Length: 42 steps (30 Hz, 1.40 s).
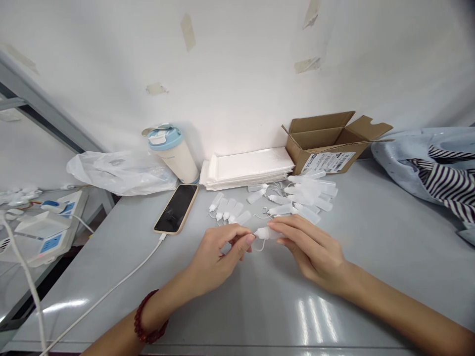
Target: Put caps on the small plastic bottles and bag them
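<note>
Fingers [243,242] of the left hand [215,259] and right hand [311,249] pinch a small translucent white dropper bottle [266,233], held sideways.

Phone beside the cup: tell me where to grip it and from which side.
Pinch the phone across its long edges at mid-length, from above. It lies flat, screen up; the cable fills its near end, the cup stands by the far end.

Both hands [265,249] pinch a small bottle [267,233] (translucent white).

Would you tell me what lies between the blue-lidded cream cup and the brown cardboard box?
A stack of flat white plastic sheets, in the head view.
</note>
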### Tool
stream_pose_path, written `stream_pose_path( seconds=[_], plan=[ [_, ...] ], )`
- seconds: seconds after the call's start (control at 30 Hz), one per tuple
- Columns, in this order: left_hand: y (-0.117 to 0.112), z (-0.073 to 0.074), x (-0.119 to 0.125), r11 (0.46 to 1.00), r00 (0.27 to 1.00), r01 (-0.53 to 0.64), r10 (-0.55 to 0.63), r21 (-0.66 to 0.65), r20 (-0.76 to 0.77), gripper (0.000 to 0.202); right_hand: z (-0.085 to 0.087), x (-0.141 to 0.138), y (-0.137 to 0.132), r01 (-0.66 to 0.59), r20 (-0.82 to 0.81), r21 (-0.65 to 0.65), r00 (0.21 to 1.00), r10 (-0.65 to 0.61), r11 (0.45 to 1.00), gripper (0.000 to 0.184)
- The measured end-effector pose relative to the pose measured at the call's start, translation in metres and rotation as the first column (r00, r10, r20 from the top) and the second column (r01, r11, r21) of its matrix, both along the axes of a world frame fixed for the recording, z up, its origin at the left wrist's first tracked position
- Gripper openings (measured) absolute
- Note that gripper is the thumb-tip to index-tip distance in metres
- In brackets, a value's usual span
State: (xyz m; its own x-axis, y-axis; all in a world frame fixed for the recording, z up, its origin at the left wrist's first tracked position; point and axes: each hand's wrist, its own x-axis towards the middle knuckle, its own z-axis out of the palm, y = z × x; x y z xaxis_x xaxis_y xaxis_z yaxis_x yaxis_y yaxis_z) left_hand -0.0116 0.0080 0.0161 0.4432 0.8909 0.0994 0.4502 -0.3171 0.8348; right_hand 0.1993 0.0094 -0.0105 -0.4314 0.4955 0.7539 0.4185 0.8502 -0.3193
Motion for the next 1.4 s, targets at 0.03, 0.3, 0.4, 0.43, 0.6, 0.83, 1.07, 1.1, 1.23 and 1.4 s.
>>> stream_pose_path(
  seconds=[0.03,0.3,0.4,0.43,0.6,0.83,1.07,1.1,1.23,1.4],
  plan=[
    [0.0,-0.001,0.0,1.0,1.0,0.008,-0.008,0.02,-0.015,0.027,-0.001,0.0,0.0,-0.009,0.013,0.0,1.0,0.009,1.0,0.039],
    [0.0,-0.011,0.001,0.991,0.992,0.107,-0.1,0.081,-0.078,0.032,-0.01,-0.001,-0.003,-0.047,0.083,0.048,0.996,0.043,0.998,0.041],
    [0.001,-0.014,0.001,0.99,0.989,0.125,-0.12,0.061,-0.092,0.033,-0.01,-0.001,-0.004,-0.057,0.091,0.06,0.995,0.051,0.997,0.041],
    [0.001,-0.014,0.001,0.991,0.988,0.126,-0.121,0.05,-0.097,0.033,-0.01,-0.002,-0.004,-0.063,0.09,0.051,0.994,0.059,0.997,0.041],
    [0.002,-0.01,0.0,0.989,0.976,0.145,-0.144,-0.008,-0.165,0.032,-0.011,-0.004,-0.004,-0.103,0.082,-0.026,0.991,0.105,0.994,0.037],
    [0.008,-0.014,-0.004,0.977,0.9,0.162,-0.088,0.139,-0.426,0.029,-0.009,0.006,0.016,-0.002,0.195,0.031,0.981,-0.004,1.0,0.021],
    [0.015,-0.015,-0.008,0.966,0.651,0.103,0.114,0.237,-0.75,0.036,-0.019,0.021,0.038,0.251,0.414,0.068,0.874,-0.256,0.966,0.019],
    [0.016,-0.014,-0.008,0.97,0.623,0.091,0.121,0.225,-0.773,0.037,-0.022,0.021,0.039,0.264,0.457,0.06,0.85,-0.261,0.963,0.02],
    [0.017,-0.011,-0.009,0.976,0.579,0.03,0.157,0.214,-0.8,0.043,-0.028,0.02,0.038,0.334,0.544,0.032,0.785,-0.297,0.942,0.023],
    [0.018,-0.009,-0.014,0.953,0.607,-0.113,0.29,0.282,-0.74,0.044,-0.027,0.019,0.037,0.389,0.566,-0.082,0.776,-0.278,0.918,0.024]
  ],
)
